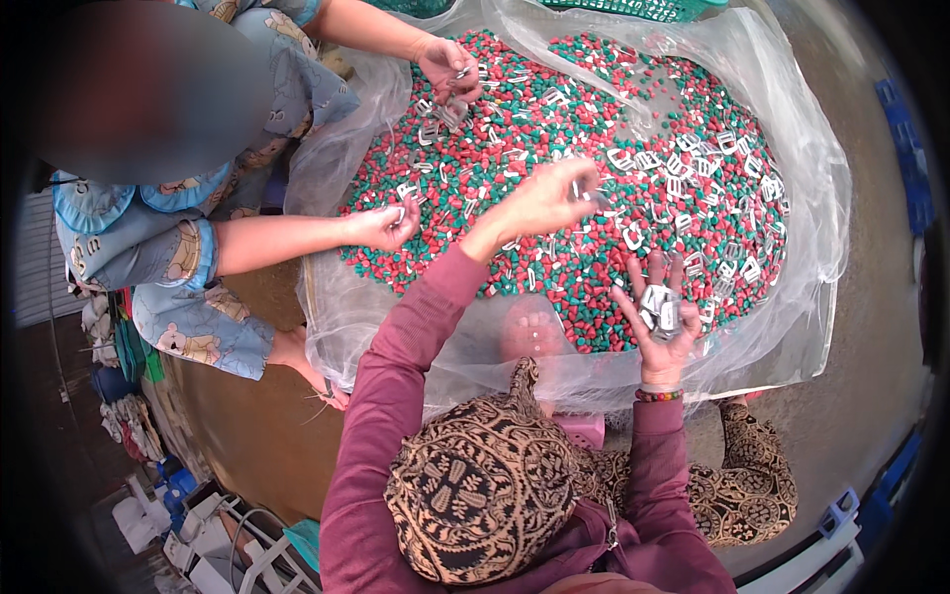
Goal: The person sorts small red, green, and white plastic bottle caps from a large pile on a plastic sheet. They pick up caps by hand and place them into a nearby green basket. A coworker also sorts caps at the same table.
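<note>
My left hand (544, 201) reaches over a spread of small red and green pellets (534, 282), its fingers closed in a pinch on a small silvery metal buckle, partly hidden and blurred. Palm up near the spread's near right side, my right hand (661, 332) cradles several metal buckles (663, 309) with its fingers partly spread. More silvery frame-shaped buckles (703, 163) lie loosely piled on the pellets at the right. Scattered white pieces mix with the red and green ones.
A translucent mesh sheet (807, 148) surrounds the pellets. Across at the left, a co-worker's hand (450, 69) is above some buckles, and their other hand (394, 223) hovers nearer. My patterned knee (480, 485) rises in front. Green baskets (633, 8) stand beyond; blue crates (905, 158) stand right.
</note>
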`<action>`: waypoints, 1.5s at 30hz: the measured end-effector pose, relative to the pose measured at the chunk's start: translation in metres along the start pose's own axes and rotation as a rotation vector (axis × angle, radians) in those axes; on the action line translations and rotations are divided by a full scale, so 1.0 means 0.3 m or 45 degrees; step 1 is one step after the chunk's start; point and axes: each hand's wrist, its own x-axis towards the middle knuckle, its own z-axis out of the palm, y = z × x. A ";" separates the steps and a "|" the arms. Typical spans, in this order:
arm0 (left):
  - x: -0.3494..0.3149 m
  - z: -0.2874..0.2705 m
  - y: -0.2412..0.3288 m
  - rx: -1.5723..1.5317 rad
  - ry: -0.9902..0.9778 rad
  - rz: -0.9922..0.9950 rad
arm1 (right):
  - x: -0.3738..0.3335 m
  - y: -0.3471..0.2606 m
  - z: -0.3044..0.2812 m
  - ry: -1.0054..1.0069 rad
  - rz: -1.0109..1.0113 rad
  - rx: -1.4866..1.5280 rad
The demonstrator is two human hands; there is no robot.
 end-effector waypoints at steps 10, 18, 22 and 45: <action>-0.167 0.341 0.166 0.634 0.103 0.843 | -0.001 0.084 -0.091 0.430 -0.368 -0.884; 0.077 0.368 -0.065 0.678 0.157 0.622 | -0.058 -0.159 -0.225 0.178 0.010 0.029; 0.103 0.390 -0.121 0.959 0.057 0.527 | -0.088 -0.213 -0.247 0.232 -0.021 0.077; -0.136 -0.091 -0.104 -0.405 0.269 -0.126 | 0.007 -0.051 -0.063 0.016 0.074 -0.201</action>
